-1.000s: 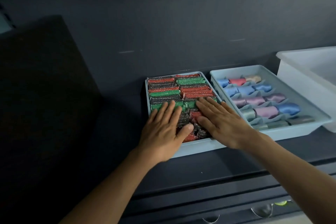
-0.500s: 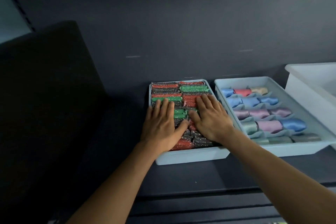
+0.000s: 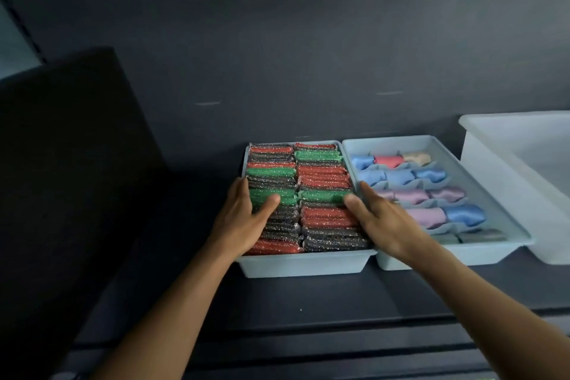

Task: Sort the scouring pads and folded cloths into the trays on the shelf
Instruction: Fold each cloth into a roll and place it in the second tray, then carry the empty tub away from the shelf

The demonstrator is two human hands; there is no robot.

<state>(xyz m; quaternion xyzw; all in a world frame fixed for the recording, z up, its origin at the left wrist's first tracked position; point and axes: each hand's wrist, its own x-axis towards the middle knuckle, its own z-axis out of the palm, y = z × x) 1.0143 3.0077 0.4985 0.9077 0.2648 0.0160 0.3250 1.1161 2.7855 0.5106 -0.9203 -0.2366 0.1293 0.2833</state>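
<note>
A pale blue tray (image 3: 302, 265) on the dark shelf is packed with two columns of glittery scouring pads (image 3: 324, 176) in red, green and black. My left hand (image 3: 243, 219) grips the tray's left side, thumb lying on the pads. On the tray's right side sits my right hand (image 3: 379, 219), thumb over the pads, fingers between the two trays. Touching it on the right, a second pale blue tray (image 3: 512, 225) holds rolled satin cloths (image 3: 428, 216) in blue, pink, lilac and grey, set in rows.
A white plastic bin (image 3: 505, 170) stands at the far right of the shelf (image 3: 308, 299). A large black box (image 3: 71, 179) fills the left. The dark back wall is close behind the trays. The shelf's front lip runs below my arms.
Both hands have slid off the top of the pads outward to the left tray's two sides. The view has moved closer to the shelf.
</note>
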